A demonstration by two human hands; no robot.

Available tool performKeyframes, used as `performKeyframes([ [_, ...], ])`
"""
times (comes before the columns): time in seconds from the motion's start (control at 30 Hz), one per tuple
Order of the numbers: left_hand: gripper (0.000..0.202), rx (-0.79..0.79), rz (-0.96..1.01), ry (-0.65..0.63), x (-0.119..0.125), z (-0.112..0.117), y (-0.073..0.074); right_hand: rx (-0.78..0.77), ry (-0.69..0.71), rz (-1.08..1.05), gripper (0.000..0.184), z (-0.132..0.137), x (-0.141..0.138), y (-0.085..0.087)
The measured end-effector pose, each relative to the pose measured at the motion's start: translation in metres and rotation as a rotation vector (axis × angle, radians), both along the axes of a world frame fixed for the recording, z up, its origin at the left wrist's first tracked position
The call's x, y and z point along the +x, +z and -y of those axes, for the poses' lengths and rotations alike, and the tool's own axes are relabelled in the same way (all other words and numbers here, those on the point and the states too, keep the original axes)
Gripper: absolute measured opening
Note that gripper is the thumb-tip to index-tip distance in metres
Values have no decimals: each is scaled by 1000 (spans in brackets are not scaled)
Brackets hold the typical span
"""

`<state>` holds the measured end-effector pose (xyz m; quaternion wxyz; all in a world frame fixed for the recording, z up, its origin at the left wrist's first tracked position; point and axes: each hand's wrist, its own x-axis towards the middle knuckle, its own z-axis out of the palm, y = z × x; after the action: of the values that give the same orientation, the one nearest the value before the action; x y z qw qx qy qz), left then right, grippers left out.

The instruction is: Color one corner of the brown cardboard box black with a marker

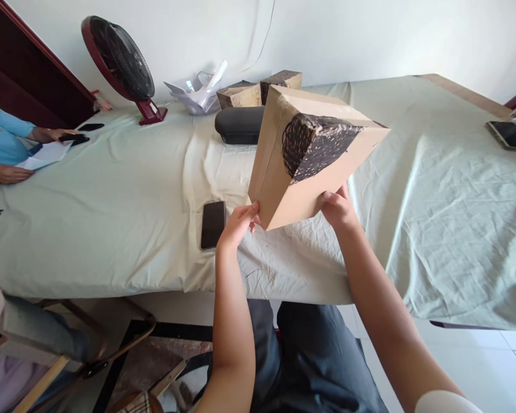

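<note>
A cardboard box [313,192] with black scribbled marker on one corner is held tilted above the cloth-covered table [133,229]. At its lower left corner, my left hand [239,222] grips the box between thumb and fingers. My right hand [339,207] is closed on the lower right edge, thumb on the near face and fingers partly hidden underneath. Just left of my left hand lies a dark phone [213,225], flat on the cloth. Behind the box sits a black hard case [238,125], its right end covered by the box.
Two more scribbled cardboard boxes [239,95] stand by the wall, near a whitish basket [198,102] of papers. A dark red fan [124,63] stands at the back left. Another person's hand [8,173] holds paper at left. A second phone [511,135] lies far right.
</note>
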<state>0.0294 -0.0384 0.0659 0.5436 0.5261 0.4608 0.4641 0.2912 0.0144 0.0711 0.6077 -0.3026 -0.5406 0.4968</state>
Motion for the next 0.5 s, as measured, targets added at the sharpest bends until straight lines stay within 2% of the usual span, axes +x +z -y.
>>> performKeyframes([
  [0.07,79,-23,-25,-52,-2,-1,-4,-15,22,7,90,0,1,-1],
  [0.13,89,-58,-101,-29,-8,-2,-10,-21,41,17,92,-1,1,-4],
  [0.2,98,-39,-210,122,-15,-2,-14,-12,34,21,90,-2,0,-7],
  [0.27,103,87,-250,249,-21,0,-14,-3,28,33,90,-3,0,-8],
  [0.3,106,178,-234,245,-23,1,-12,2,33,45,91,-3,0,-8],
  [0.4,125,393,-181,86,-19,5,-1,33,101,125,97,-1,1,-4],
  [0.43,123,416,-185,58,-17,7,3,46,134,164,97,-1,2,-3],
  [0.5,99,402,-209,77,-11,9,9,68,203,252,91,1,6,-4],
])
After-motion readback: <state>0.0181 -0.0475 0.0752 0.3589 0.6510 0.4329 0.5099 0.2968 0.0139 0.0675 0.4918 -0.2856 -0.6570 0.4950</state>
